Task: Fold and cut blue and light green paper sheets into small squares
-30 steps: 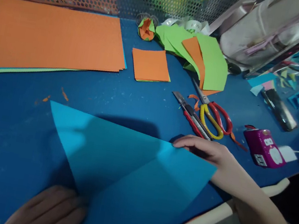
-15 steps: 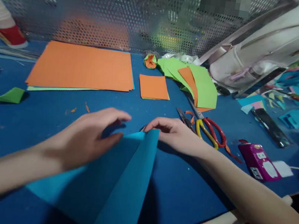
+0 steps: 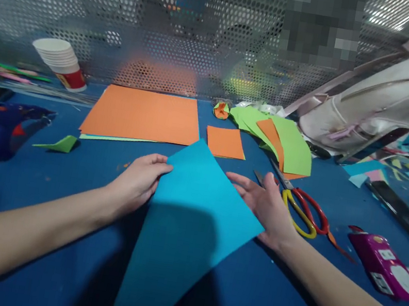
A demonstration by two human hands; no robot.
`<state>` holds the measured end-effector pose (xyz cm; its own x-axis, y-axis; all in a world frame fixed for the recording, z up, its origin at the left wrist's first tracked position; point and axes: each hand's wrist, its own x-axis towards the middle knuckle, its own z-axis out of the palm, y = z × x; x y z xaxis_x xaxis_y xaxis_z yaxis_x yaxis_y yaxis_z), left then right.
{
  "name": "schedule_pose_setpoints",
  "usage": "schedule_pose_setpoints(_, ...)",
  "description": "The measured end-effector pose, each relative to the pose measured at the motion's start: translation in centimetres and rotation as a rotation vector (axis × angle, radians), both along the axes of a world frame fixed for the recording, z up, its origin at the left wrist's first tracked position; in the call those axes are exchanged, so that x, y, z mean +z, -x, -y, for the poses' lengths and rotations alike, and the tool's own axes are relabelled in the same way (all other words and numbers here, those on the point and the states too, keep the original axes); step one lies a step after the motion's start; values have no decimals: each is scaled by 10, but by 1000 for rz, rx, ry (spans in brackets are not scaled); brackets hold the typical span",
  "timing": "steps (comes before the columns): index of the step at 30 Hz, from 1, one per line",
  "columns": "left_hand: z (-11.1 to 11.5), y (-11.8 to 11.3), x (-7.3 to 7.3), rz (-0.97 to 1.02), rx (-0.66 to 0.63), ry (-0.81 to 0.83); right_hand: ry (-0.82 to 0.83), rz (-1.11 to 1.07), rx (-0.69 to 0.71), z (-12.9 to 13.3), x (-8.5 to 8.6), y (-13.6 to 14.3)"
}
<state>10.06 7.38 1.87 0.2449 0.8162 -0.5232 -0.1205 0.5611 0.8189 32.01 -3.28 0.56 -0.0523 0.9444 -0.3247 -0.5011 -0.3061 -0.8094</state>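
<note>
Blue surface (image 3: 65, 255), perforated panel behind. Blue sheet (image 3: 195, 209) lies between your hands, long axis running toward you. Left hand (image 3: 141, 176), nearer its far corner, pinches the left edge; right hand (image 3: 269, 211), loosely open, sits beside the right corner.

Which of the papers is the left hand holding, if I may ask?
The large blue sheet, pinched at its left edge; the orange sheets and green sheets lie untouched.
</note>
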Motion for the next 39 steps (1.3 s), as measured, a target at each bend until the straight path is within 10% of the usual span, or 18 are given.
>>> schedule_pose_setpoints(9, 10, 12, -11, 135, 209, -48, 45, 202, -33, 13, -9, 20)
schedule_pose_setpoints(24, -9, 46, -9, -103, -463, -183, 6, 868, 39, 6, 2, 5)
schedule_pose_setpoints(39, 2, 47, -9, -422, -414, -402, -197, 1077, 35, 15, 1, 5)
